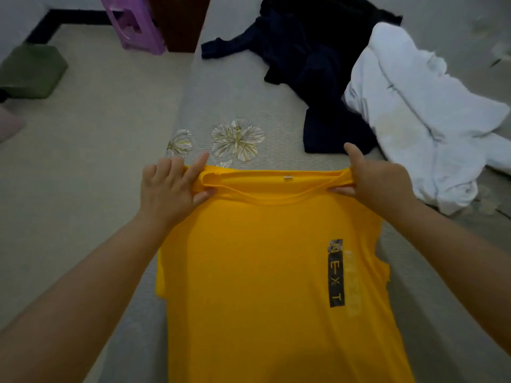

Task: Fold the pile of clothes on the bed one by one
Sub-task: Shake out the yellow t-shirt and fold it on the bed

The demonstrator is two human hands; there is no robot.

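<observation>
dim, flat indoor light with no clear source and no glare. shadows are faint; the yellow shirt (262, 258) darkens toward the bottom edge. the whole view is soft and slightly smeared, worst at the top corners. wide-angle distortion bends the bed (235, 87) edge and stretches the forearms near the frame sides.

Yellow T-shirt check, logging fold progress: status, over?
Left hand and right hand each grip the collar ends. Yellow cotton T-shirt held spread, unfolded. Dark navy garment and white garment wait beyond, not obstructing.
</observation>
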